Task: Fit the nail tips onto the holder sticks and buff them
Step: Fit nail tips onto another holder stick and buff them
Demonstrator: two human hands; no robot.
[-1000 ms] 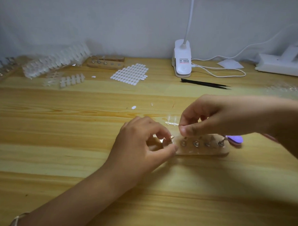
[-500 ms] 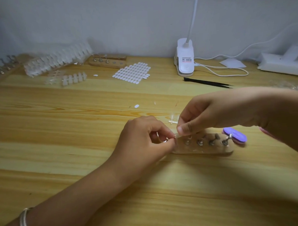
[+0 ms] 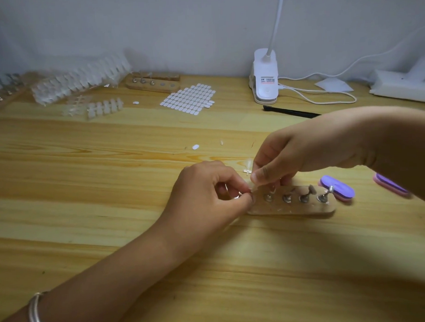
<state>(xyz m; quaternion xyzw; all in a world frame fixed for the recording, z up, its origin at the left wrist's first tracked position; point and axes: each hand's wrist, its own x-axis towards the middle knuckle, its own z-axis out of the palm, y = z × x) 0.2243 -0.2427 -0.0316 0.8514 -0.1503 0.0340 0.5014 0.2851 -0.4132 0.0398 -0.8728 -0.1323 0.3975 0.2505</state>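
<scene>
At the left end of the wooden holder base [image 3: 292, 208], the left hand [image 3: 208, 199] pinches what seems a holder stick [image 3: 236, 196]; the right hand [image 3: 293, 155] pinches a clear nail tip [image 3: 255, 188] against it.

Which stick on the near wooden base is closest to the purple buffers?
The rightmost stick, at the base's right end, beside a buffer; the other three visible sticks stand further left.
</scene>
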